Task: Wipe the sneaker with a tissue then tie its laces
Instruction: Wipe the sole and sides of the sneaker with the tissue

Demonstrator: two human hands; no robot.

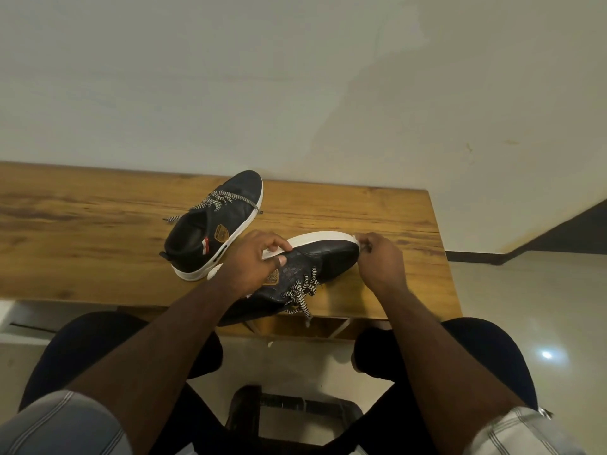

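A black sneaker (pixel 323 262) with a white sole lies tilted on its side at the front of the wooden table (pixel 98 211), toe pointing right. My left hand (pixel 254 262) grips its middle, fingers over the white sole. My right hand (pixel 379 257) presses a small white tissue (pixel 358 242) against the toe; most of the tissue is hidden by my fingers. The black-and-white checkered laces (pixel 303 292) hang loose over the table's front edge.
A second matching sneaker (pixel 213 224) stands upright behind and to the left, laces loose. A white wall rises just behind the table. My knees sit under the front edge, a dark stool below, tiled floor to the right.
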